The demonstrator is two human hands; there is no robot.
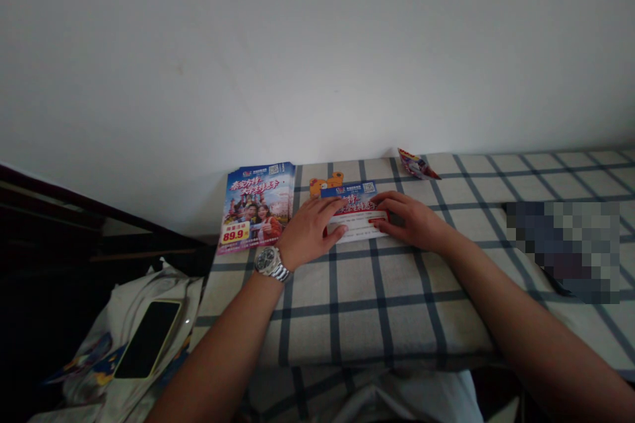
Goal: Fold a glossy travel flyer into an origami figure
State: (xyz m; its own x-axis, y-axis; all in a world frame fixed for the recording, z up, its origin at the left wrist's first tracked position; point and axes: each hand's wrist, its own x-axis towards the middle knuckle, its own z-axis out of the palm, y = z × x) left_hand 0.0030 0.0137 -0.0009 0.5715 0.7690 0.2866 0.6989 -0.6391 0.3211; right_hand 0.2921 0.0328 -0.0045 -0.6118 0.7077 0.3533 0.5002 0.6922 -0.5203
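A printed flyer (361,227), its lower part folded up to show white paper with text, lies between my two hands. My left hand (313,228) holds its left side, fingers over the printed top and thumb at the lower edge. My right hand (407,219) grips the right side with curled fingers and the thumb on the white part. Left of my left hand sits a stack of matching flyers (255,208), picture side up. An orange bear figure (325,183) shows just behind the held flyer.
A folded colourful paper (417,165) stands near the wall (317,53). On the checked cloth (357,310) at right is a dark, pixelated item (560,251). A phone (147,338) rests on a white bag (129,297) at lower left.
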